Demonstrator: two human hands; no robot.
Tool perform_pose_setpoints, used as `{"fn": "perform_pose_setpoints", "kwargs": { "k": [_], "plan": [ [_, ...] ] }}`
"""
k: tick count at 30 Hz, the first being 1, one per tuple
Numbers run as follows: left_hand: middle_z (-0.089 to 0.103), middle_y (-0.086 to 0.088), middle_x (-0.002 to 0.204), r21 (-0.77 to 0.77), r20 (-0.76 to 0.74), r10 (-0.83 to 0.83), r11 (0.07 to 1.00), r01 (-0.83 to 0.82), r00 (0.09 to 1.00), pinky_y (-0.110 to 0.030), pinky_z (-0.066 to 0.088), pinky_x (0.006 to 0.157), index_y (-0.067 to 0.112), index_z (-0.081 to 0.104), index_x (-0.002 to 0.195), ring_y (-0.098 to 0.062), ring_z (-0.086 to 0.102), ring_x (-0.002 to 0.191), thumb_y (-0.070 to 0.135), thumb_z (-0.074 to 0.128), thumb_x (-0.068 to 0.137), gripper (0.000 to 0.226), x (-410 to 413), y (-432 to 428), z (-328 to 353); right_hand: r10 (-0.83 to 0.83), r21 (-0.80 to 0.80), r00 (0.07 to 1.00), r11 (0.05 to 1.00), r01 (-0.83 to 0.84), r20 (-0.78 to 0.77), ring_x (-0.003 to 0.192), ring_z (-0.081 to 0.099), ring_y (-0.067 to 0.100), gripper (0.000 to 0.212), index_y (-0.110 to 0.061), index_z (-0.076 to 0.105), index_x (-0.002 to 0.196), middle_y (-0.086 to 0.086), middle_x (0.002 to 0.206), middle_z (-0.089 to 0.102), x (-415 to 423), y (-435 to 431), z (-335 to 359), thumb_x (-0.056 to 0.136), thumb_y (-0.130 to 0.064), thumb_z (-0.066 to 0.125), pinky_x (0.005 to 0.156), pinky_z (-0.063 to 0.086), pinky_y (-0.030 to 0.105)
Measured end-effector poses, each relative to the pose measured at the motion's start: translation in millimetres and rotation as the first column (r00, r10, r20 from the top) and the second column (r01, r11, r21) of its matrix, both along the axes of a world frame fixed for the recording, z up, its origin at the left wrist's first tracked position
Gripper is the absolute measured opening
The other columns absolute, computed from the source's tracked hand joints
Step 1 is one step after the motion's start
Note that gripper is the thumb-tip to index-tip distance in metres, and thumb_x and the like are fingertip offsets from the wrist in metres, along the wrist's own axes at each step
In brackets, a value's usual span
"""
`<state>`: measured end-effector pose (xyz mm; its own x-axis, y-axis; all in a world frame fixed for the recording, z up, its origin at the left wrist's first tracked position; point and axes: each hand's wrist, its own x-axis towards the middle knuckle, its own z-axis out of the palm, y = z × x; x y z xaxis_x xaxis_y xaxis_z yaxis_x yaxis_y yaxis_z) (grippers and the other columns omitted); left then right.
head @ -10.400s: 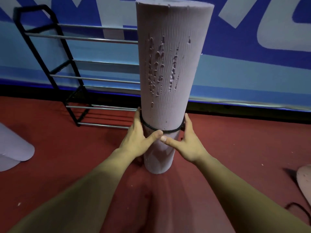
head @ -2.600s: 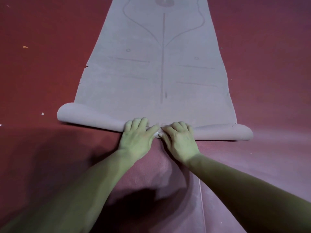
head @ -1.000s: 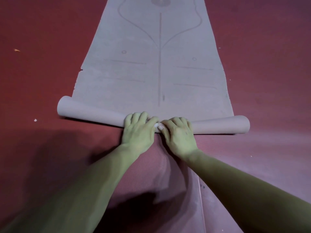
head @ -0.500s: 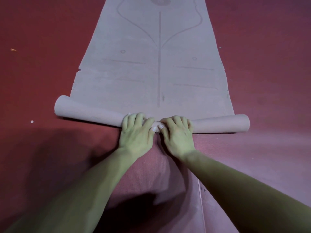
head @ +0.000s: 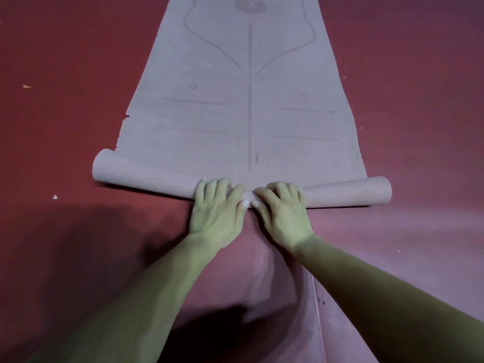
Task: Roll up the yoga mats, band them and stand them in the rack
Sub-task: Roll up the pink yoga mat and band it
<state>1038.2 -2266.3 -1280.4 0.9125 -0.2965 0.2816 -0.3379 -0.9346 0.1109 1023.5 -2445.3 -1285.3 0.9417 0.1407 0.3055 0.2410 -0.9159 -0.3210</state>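
A dark red floor (head: 65,61) fills our view, scattered with a few pale specks, and on it a grey-mauve mat (head: 235,121) lies flat, running away from us. Its near end is already turned into a thin roll (head: 146,174) lying crosswise just in front of us. Our left hand (head: 217,208) and right hand (head: 282,210) sit side by side on the middle of that roll, thumbs nearly touching, the fingers (head: 212,186) curled over its top and clamped on it. We judge the mat light, soft and springy, with a grippy ribbed back, so it should roll readily but will want to loosen or run crooked. The right end already looks fatter than the left. Holding only at the centre leaves both ends free, so we would spread our hands wider and keep the edges in line. A small nick (head: 127,116) in the left edge suggests the foam tears easily. Faint alignment lines (head: 250,74) are printed on the face and a round emblem (head: 250,5) sits at the far end, but we cannot read any writing or brand on it.
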Motion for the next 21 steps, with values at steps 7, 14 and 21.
{"fn": "perform_pose_setpoints", "kwargs": {
  "k": [7,14,21],
  "plan": [
    [0.06,-0.003,0.11,-0.001,0.047,-0.069,0.998,0.069,0.996,-0.046,0.032,0.102,0.028,0.066,0.114,-0.029,0.054,0.1,0.041,0.045,0.093,0.033,14,6,-4,-0.008,-0.018,1.0,1.0,0.008,0.017,0.098,0.053,0.025,0.034,-0.022,0.07,0.116,0.0,0.107,0.061,7,2,6,0.103,-0.041,0.046,0.096,0.032,0.036],
    [0.061,0.0,0.102,-0.024,0.004,-0.055,0.998,0.055,0.998,-0.044,0.033,0.093,0.027,0.068,0.107,-0.029,0.055,0.096,0.039,0.041,0.09,0.034,25,3,2,-0.037,0.07,0.998,0.997,0.04,-0.047,0.107,0.05,0.022,0.035,-0.025,0.069,0.121,-0.006,0.116,0.06,4,2,8,0.102,-0.044,0.048,0.101,0.033,0.039],
    [0.056,0.0,0.1,0.013,0.049,-0.165,0.986,0.164,0.985,-0.041,0.036,0.084,0.026,0.064,0.11,-0.026,0.052,0.091,0.039,0.062,0.087,0.027,40,6,6,-0.077,0.04,0.987,0.996,0.083,-0.14,0.099,0.053,0.024,0.038,-0.026,0.071,0.116,-0.005,0.108,0.063,26,4,14,0.102,-0.044,0.042,0.095,0.031,0.034]
  ]
}}
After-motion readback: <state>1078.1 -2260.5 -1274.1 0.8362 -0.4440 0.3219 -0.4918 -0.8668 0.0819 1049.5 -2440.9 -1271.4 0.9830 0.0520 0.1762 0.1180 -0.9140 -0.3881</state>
